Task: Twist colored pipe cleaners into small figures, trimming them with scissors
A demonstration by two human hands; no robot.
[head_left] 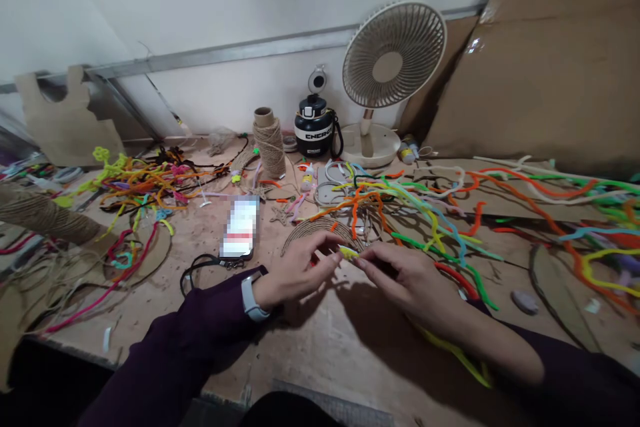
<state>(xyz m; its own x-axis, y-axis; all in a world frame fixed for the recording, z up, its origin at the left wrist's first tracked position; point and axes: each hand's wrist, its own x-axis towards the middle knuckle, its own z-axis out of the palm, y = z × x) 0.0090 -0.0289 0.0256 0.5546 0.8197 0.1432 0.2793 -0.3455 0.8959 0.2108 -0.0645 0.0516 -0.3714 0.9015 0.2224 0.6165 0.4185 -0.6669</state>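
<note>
In the middle of the view, my left hand [300,272] and my right hand [417,280] meet over the worktop, fingertips pinching a short bent piece of yellow pipe cleaner [349,253]. A spot of red shows by the left fingers; what it belongs to is hidden. Just behind the left hand lies a flat round mat of coiled twine [300,230], partly covered by it. A longer yellow pipe cleaner [457,352] trails out beneath my right forearm; whether it joins the pinched piece cannot be seen.
Tangled coloured pipe cleaners [415,203] spread behind and to the right, with another heap [137,180] at left. A phone [240,227], twine spool [270,147], black bottle [314,130] and fan [393,60] stand or lie behind. A metal ruler [330,403] lies at the front edge.
</note>
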